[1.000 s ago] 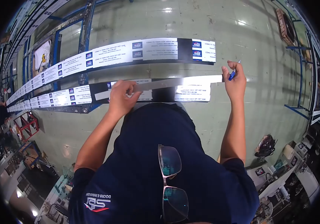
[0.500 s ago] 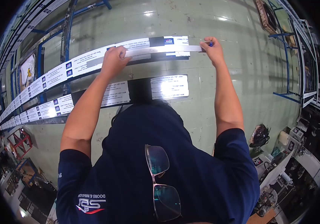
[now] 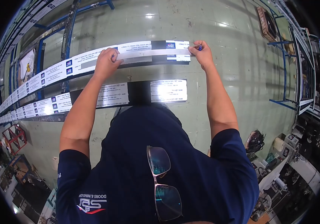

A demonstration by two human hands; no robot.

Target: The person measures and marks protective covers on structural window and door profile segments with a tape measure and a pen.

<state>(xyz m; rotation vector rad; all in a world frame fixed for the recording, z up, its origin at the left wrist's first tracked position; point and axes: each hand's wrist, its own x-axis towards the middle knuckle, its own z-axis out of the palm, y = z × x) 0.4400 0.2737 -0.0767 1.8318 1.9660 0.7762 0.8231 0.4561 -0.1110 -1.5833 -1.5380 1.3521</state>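
A long aluminium profile (image 3: 87,56) wrapped in white printed film runs across in front of me, with bare dark patches showing. Along its top lies a flat silvery strip (image 3: 132,55). My left hand (image 3: 107,62) is closed on the strip's left part, thumb and fingers bunched over the profile. At the profile's right end, my right hand (image 3: 201,55) pinches near the strip's other end. A small blue pen-like thing (image 3: 200,47) sticks out from those right fingers. Nearer my body is a second film-wrapped profile (image 3: 169,90), its left part partly behind my left forearm.
Blue metal stands (image 3: 65,48) support the profiles on the left. A blue rack (image 3: 285,100) with frames stands at the right. A red metal frame (image 3: 14,138) is at lower left, a dark bundle (image 3: 255,141) on the floor at lower right. Glasses (image 3: 161,183) hang on my shirt.
Both hands have shifted left along the profile, bringing the silvery strip with them. My right hand, formerly out past the profile's end, is now right at that end. The view has shifted slightly.
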